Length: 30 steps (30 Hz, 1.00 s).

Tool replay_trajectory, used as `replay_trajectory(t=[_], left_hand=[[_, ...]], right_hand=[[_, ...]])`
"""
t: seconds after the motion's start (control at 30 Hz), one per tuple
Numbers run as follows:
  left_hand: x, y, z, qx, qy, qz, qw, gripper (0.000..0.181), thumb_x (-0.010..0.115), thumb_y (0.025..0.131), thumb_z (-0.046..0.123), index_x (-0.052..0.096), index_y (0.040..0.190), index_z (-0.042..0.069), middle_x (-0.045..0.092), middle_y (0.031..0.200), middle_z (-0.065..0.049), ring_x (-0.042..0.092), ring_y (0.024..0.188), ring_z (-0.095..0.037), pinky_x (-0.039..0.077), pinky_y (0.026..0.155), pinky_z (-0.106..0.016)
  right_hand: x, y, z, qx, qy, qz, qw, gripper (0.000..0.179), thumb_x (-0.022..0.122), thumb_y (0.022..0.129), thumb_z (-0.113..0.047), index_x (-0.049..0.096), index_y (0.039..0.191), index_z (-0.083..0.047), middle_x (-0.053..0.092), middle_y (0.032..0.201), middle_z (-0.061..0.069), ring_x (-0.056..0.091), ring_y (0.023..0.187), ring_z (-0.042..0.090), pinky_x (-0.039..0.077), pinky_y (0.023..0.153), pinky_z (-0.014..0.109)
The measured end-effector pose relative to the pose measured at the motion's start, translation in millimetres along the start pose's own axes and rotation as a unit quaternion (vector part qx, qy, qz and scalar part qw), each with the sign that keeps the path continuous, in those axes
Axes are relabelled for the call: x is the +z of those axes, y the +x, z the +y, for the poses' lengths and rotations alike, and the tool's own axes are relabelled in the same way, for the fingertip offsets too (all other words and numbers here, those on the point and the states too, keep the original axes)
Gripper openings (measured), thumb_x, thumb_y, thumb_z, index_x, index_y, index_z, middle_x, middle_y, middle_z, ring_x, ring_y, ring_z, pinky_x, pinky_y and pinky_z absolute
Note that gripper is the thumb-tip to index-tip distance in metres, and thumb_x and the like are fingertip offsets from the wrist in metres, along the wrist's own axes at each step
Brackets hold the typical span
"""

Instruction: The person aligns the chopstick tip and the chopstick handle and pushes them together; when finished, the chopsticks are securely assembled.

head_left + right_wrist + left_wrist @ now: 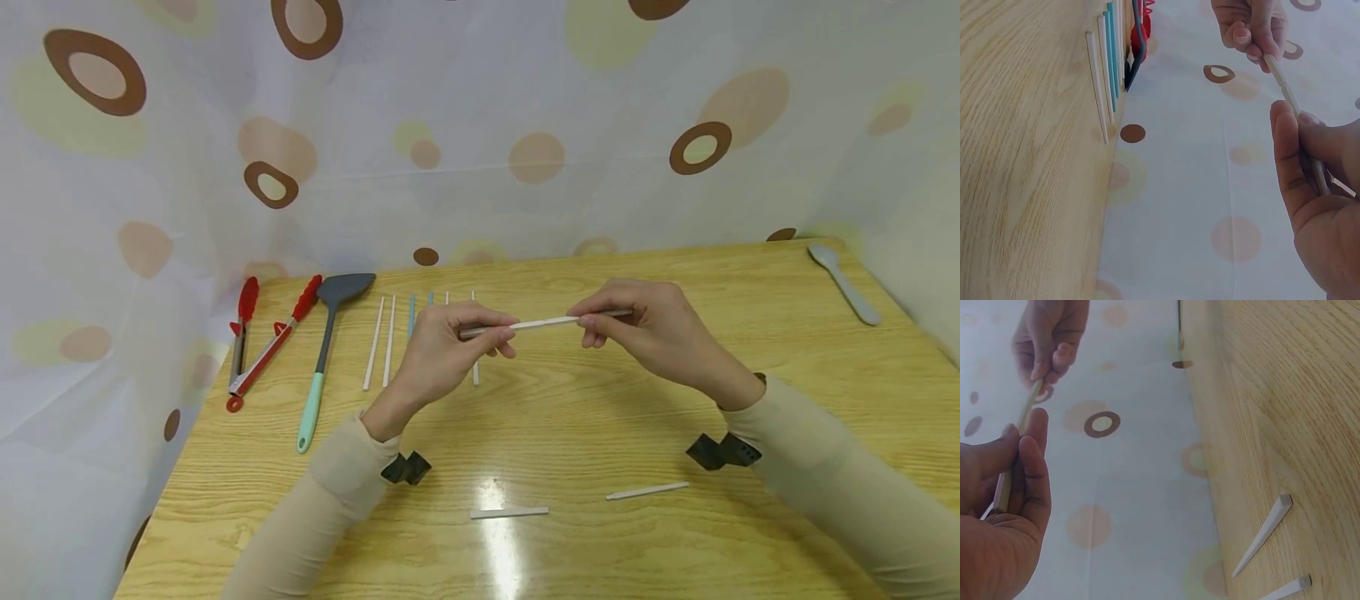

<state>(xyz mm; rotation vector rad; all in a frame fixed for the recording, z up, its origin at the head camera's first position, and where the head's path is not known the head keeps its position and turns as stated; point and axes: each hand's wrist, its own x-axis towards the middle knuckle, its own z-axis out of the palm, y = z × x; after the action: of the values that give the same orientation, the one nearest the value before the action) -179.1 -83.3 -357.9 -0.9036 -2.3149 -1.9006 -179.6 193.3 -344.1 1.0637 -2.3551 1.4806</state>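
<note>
A thin white chopstick (544,322) is held level above the table, one end in each hand. My left hand (453,343) pinches its left part between thumb and fingers. On the right part, my right hand (648,329) has a similar pinch. A small notch or joint shows midway along the chopstick (1284,85) in the right wrist view; whether the two parts are fully joined there I cannot tell. Nearer the front lie two short white chopstick halves, a left one (510,512) and a right one (647,492) with a narrower left tip.
White chopsticks (389,342) and blue chopsticks (412,315) lie in a row at the back, partly behind my left hand. Left of them are a spatula (322,362) and red tongs (262,358). A grey spoon (843,283) lies at the far right. A patterned curtain (480,192) stands behind.
</note>
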Motion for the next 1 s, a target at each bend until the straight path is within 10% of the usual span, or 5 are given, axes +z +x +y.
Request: replay_trajectory(t=[0.63, 1.0], left_hand=[[8.1, -1.6, -7.6, 0.03, 0.005, 0.039, 0.9988, 0.011, 0.071, 0.092, 0.006, 0.077, 0.1, 0.002, 0.068, 0.083, -0.004, 0.069, 0.068, -0.019, 0.053, 0.057, -0.029], [11.5, -2.5, -11.5, -0.008, 0.144, -0.045, 0.9885, 0.01, 0.074, 0.092, 0.019, 0.08, 0.097, 0.012, 0.072, 0.087, 0.009, 0.068, 0.073, -0.008, 0.053, 0.062, -0.027]], right_hand=[[7.9, 1.7, -1.8, -0.028, 0.021, 0.024, 0.9991, 0.026, 0.069, 0.085, 0.016, 0.076, 0.101, -0.003, 0.068, 0.081, 0.001, 0.067, 0.067, 0.015, 0.056, 0.059, 0.026], [-3.1, 0.3, 4.0, 0.049, 0.031, -0.027, 0.9979, 0.019, 0.066, 0.09, 0.009, 0.076, 0.102, -0.002, 0.071, 0.085, 0.002, 0.071, 0.069, 0.021, 0.058, 0.063, 0.031]])
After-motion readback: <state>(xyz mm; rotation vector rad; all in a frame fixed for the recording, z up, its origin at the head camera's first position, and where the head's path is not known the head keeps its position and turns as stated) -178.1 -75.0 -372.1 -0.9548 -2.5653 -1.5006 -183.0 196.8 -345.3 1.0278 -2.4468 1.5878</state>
